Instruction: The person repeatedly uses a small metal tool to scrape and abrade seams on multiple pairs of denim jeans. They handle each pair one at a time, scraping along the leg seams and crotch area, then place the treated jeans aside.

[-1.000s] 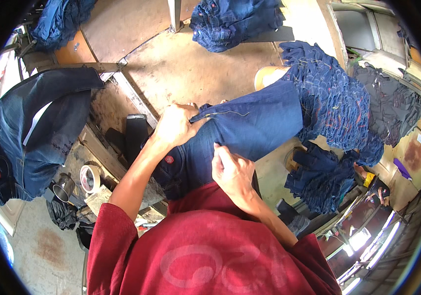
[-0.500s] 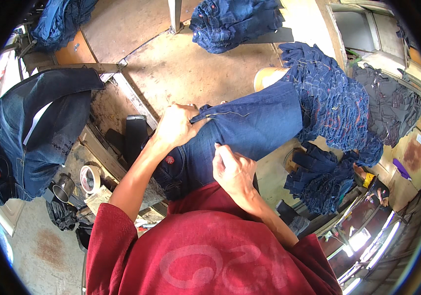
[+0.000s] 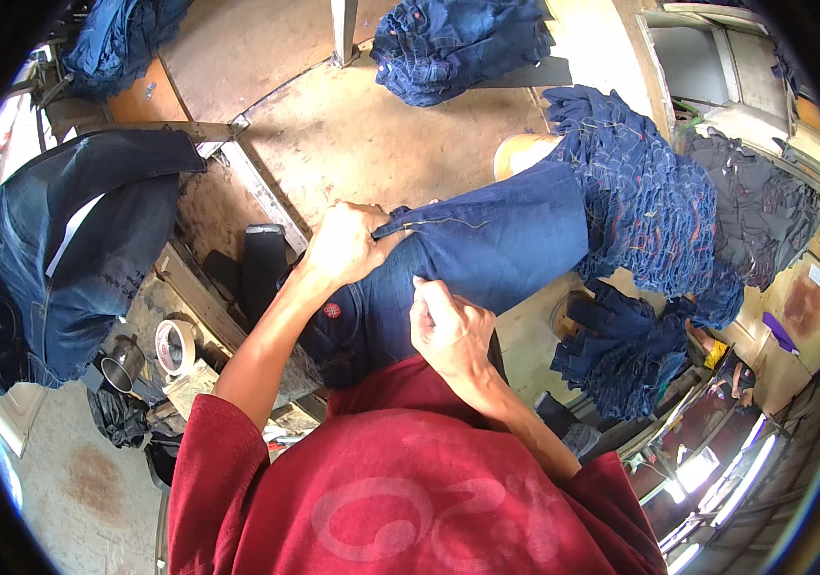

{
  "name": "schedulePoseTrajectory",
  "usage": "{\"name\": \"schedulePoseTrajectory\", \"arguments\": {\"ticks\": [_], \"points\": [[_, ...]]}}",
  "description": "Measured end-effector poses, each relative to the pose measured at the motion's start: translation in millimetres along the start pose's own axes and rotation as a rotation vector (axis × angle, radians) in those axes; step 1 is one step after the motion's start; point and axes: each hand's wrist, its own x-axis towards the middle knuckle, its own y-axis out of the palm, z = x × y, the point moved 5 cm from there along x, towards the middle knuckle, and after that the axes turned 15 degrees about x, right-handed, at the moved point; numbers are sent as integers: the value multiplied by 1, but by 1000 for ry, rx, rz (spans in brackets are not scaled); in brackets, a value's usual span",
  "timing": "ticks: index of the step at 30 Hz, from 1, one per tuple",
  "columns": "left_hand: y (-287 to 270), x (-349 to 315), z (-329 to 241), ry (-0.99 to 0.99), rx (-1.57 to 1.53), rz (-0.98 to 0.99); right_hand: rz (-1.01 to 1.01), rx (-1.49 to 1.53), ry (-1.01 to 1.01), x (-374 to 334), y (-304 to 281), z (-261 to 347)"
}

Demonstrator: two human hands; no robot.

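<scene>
A pair of blue jeans (image 3: 511, 240) lies across my lap, its leg reaching out to the right. A round red patch (image 3: 332, 311) shows on it below my left forearm. My left hand (image 3: 348, 241) is closed on the jeans at a folded edge, beside a line of light stitching. Over the near part of the denim, my right hand (image 3: 453, 331) is curled closed. A small dark tip pokes out by its thumb; what it belongs to is hidden in the fingers.
Dark jeans (image 3: 84, 259) hang at the left, near a tape roll (image 3: 175, 348) and a metal mug (image 3: 124, 365). Bundled denim (image 3: 635, 192) is heaped at the right, beside black garments (image 3: 755, 206). Another denim pile (image 3: 458, 48) lies at the far side, by a post (image 3: 343, 34).
My right hand has shifted slightly left over the denim. The left hand keeps its hold in the same place, and the jeans lie as before.
</scene>
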Motion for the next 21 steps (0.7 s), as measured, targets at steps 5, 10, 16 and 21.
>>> {"name": "schedulePoseTrajectory", "arguments": {"ticks": [5,10,16,21], "points": [[1,2,3,-111,-77,62,17,35,8,2,0,-1],[2,3,6,-164,-107,132,-32,36,-39,16,9,-2],[0,2,5,-67,-73,49,-24,-25,-78,23,15,1],[4,1,7,-40,-86,28,76,-80,-20,18,14,1]]}}
